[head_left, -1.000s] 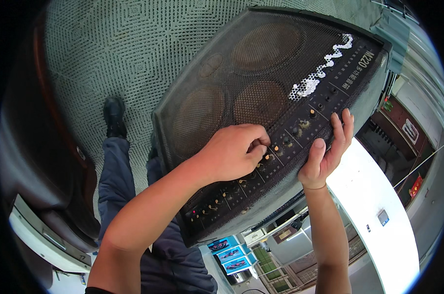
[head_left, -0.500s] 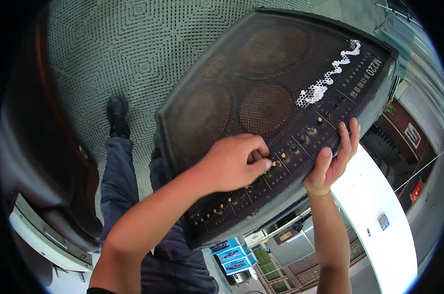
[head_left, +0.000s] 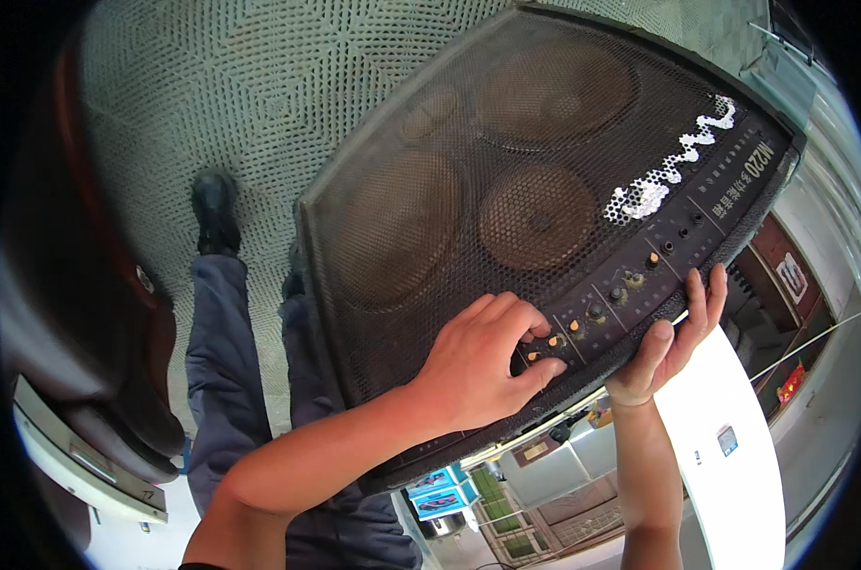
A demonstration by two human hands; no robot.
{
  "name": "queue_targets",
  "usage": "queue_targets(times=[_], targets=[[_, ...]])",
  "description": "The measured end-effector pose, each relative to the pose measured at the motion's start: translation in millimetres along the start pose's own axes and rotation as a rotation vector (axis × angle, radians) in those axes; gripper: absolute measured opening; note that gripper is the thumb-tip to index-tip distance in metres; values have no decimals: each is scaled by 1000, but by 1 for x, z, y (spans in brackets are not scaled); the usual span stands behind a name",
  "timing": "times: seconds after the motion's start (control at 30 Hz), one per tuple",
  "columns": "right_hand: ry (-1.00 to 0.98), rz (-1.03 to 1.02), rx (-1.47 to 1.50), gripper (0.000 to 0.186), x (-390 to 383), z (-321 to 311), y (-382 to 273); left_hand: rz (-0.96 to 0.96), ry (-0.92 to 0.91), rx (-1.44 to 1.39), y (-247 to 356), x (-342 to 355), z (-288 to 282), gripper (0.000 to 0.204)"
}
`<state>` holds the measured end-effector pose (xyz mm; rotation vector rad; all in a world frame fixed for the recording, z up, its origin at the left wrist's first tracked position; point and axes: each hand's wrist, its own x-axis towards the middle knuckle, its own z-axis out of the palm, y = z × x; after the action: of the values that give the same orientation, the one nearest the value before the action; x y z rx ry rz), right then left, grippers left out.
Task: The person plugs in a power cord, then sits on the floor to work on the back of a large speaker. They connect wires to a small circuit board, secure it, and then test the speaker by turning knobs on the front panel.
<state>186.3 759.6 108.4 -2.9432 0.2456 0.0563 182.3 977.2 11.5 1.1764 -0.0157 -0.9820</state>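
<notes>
A big black speaker (head_left: 421,332) with a perforated grille stands tilted before me, its control panel along the near right side. My left hand (head_left: 483,366) hovers over the panel's knobs, thumb and forefinger spread apart. A small orange-tipped knob (head_left: 533,355) shows in the gap between them; whether a finger touches it I cannot tell. Farther along the row are another orange-tipped knob (head_left: 575,325) and some dark knobs (head_left: 597,312). My right hand (head_left: 668,347) lies against the speaker's right edge, fingers stretched out and thumb apart. My left forearm and hand hide the panel's lower end.
White peeled patches (head_left: 644,198) mark the grille near the panel. A dark brown leather seat (head_left: 79,285) is at the left on green patterned matting (head_left: 240,85). My shoe (head_left: 216,204) rests on that matting. A white curved surface (head_left: 725,437) and blue boxes (head_left: 440,494) lie beyond the speaker.
My left thumb and forefinger have parted from around a knob, and that hand sits slightly lower along the row. The right hand stays at the edge. The speaker appears larger and farther right.
</notes>
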Motion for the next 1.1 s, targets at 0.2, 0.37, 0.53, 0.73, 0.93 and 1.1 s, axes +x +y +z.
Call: queue_targets(times=[0.2,0.37,0.53,0.73,0.93,1.1], targets=[[-1,-37,10,62,3,-2,-2,8,-13,196,22,9,-5,23],[13,-38,-29,56,7,-6,-5,24,-85,418,48,22,-11,15],[52,15,28,50,6,-6,-4,-31,-202,500,59,27,-11,15],[56,148,80,43,2,-8,-4,-432,-331,488,69,40,-10,20],[126,175,188,45,1,-13,-3,-556,-857,923,121,99,-10,34],[164,196,245,47,-2,-8,1,-149,-1258,1375,212,225,24,36]])
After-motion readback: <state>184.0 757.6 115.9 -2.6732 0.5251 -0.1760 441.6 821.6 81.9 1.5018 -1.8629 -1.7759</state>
